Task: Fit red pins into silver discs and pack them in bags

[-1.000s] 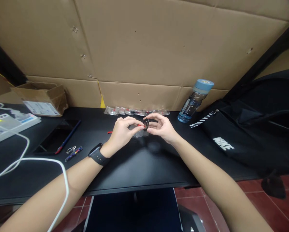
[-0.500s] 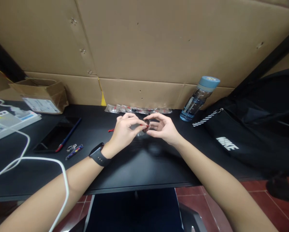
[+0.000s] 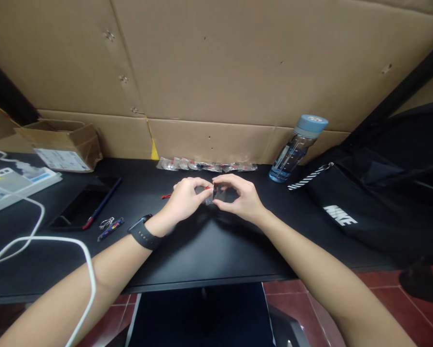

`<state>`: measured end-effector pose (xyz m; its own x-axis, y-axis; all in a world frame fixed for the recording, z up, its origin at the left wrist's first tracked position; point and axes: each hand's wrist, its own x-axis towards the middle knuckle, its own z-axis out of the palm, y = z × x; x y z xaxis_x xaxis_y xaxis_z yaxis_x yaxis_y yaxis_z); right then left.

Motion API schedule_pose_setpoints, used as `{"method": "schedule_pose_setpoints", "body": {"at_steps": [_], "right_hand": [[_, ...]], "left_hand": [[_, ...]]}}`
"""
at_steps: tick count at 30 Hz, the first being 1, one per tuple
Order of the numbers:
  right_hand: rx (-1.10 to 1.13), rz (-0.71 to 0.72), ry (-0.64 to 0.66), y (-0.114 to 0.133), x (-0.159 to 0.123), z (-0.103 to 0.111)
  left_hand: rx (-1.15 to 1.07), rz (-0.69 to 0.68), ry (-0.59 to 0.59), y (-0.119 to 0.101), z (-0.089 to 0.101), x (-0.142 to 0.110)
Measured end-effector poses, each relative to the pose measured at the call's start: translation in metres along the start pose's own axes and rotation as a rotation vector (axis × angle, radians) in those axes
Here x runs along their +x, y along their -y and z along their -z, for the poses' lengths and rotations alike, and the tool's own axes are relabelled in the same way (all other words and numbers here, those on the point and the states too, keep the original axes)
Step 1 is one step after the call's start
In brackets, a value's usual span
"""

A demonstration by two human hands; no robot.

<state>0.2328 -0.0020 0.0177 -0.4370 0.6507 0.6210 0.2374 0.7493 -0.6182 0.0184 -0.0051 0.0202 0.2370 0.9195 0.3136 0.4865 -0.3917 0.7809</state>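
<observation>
A small round disc (image 3: pixel 215 191), dark and shiny, stands nearly edge-on between my two hands above the black table. My right hand (image 3: pixel 243 196) grips it by its rim, thumb below and fingers above. My left hand (image 3: pixel 187 198) is closed, its thumb and fingertips pinched at the disc's left side, where a bit of red shows. From behind the left hand a red cord (image 3: pixel 165 196) sticks out. Clear plastic film (image 3: pixel 208 199) lies under the left fingertips; I cannot tell whether they hold it. Beyond the hands, several clear packets (image 3: pixel 216 166) lie in a row.
To the right stand a blue-capped bottle (image 3: pixel 295 147) and a black bag (image 3: pixel 361 212). On the left are a phone (image 3: pixel 86 202), a keychain (image 3: pixel 110 229), a cardboard box (image 3: pixel 62 144), a power strip (image 3: pixel 28 180) and a white cable (image 3: pixel 57 237) crossing over my forearm. Cardboard walls the back.
The disc has turned from a slanted view to nearly edge-on and shifted slightly left. My right hand has moved left with it; the left thumb and fingers remain pinched.
</observation>
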Motion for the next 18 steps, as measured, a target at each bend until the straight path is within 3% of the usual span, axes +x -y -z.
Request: {"method": "schedule_pose_setpoints", "body": {"at_steps": [6, 12, 18], "right_hand": [[0.079, -0.087, -0.044, -0.001, -0.002, -0.003], [0.276, -0.267, -0.111, -0.008, -0.001, -0.009], [0.384, -0.328, -0.096, -0.012, 0.002, -0.011]], "left_hand": [[-0.223, 0.028, 0.006, 0.005, -0.004, 0.001], [0.165, -0.281, -0.060, 0.007, 0.003, 0.002], [0.428, -0.351, -0.175, 0.012, -0.005, -0.001]]}}
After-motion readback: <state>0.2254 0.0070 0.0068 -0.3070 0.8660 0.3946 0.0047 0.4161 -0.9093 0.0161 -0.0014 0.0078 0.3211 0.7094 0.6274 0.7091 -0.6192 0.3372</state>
